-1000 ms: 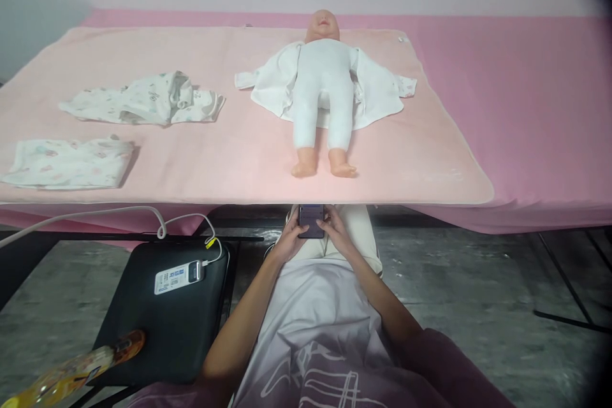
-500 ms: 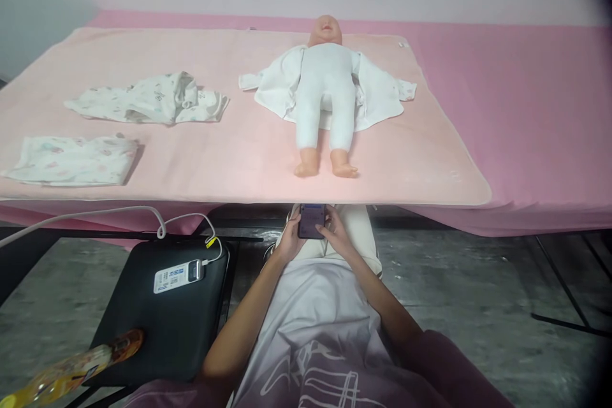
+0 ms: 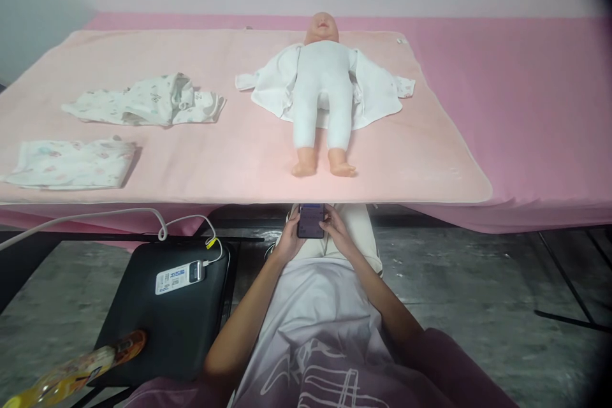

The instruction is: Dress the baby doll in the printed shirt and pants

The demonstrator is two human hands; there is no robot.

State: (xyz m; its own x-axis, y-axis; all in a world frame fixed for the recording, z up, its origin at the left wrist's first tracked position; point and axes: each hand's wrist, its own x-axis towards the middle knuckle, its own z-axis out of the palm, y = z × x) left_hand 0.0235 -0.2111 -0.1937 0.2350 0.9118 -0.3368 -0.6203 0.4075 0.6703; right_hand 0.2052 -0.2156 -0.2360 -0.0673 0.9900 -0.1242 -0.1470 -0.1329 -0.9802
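Observation:
Low over my lap, just under the table's front edge, a dark smartphone (image 3: 311,223) with its screen lit is held between both hands. My left hand (image 3: 289,239) grips its left side, and my right hand (image 3: 337,231) holds the right side with the thumb at the screen's edge. Beyond them on the table, a baby doll (image 3: 321,70) lies on its back, feet toward me. An opened white baby shirt (image 3: 377,89) is spread beneath it, its sleeves out to both sides.
A peach mat (image 3: 229,166) covers part of the pink-covered table (image 3: 540,121). Crumpled printed baby clothes (image 3: 153,99) and a folded printed cloth (image 3: 71,164) lie at left. A black chair (image 3: 162,325) holds a cabled power bank (image 3: 179,276) and a drink bottle (image 3: 81,370).
My right thumb has shifted from over the phone's screen toward its right edge. The view has moved slightly; the doll and clothes lie as before.

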